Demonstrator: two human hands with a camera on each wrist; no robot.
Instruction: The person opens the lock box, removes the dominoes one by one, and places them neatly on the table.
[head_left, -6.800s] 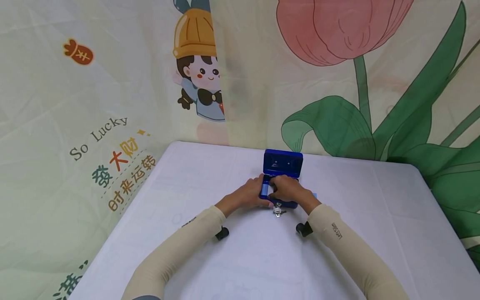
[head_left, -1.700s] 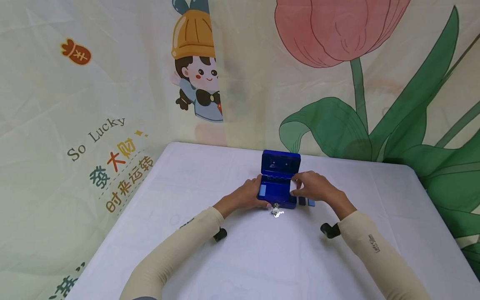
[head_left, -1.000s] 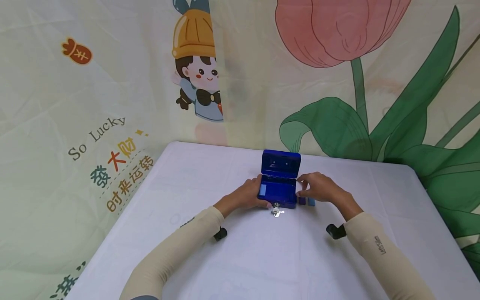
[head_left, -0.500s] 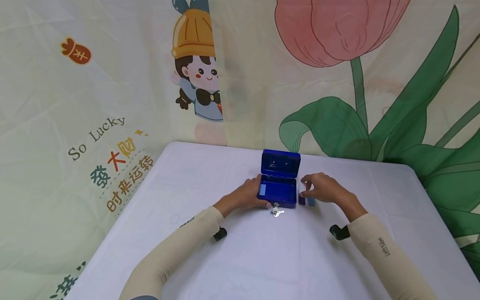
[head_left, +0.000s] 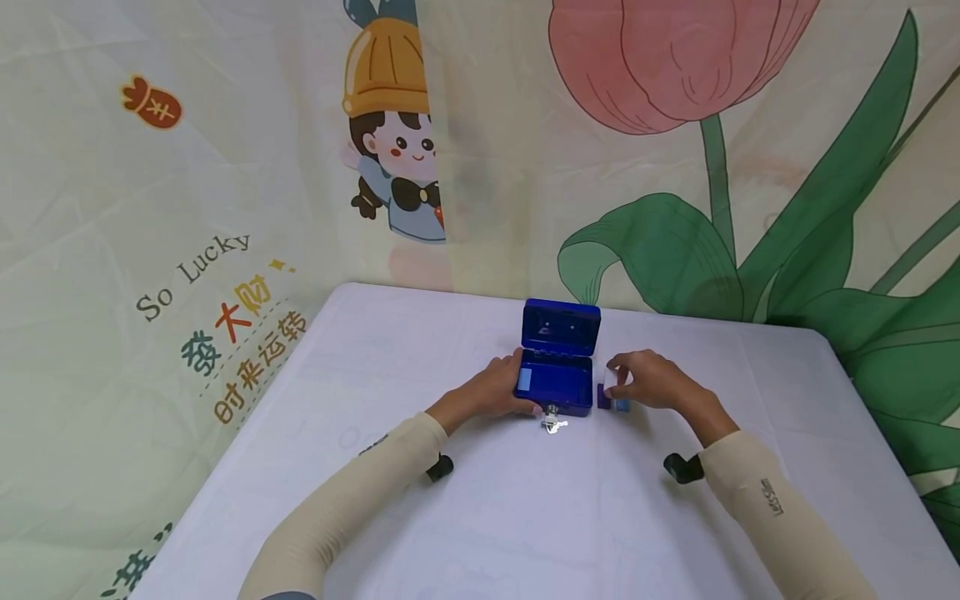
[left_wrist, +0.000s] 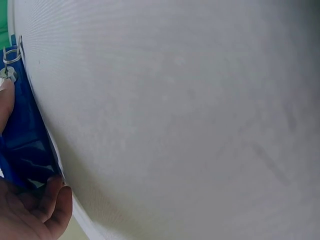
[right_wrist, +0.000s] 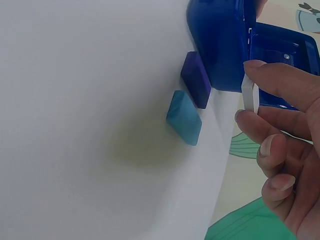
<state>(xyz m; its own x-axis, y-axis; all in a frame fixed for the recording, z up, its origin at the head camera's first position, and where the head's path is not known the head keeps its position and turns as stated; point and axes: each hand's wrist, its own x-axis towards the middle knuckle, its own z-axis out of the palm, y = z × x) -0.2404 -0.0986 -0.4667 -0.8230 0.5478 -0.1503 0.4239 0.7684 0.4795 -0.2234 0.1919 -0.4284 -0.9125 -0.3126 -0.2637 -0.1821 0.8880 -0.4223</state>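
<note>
A small dark-blue lock box [head_left: 573, 409] stands on the table with its lid [head_left: 561, 327] raised. My left hand [head_left: 498, 387] holds its left side, thumb near the lock at the front. A bunch of keys [head_left: 555, 426] hangs from that lock. A pale blue piece [head_left: 526, 380] shows at the box's inner left; its kind is unclear. Right of the box, my right hand [head_left: 647, 379] pinches a thin white block [right_wrist: 250, 95] between thumb and index finger. Below it on the table lie a purple block [right_wrist: 196, 80] and a light blue block [right_wrist: 184, 118].
A white cloth covers the table [head_left: 480, 517], whose back edge meets a printed curtain [head_left: 495, 167]. Black wrist cameras stick out under the left forearm [head_left: 441, 468] and the right forearm [head_left: 682, 468].
My right hand was inside the box, then came out over its right wall with the white block and moved right, above the purple and light blue blocks. My left hand stays on the box.
</note>
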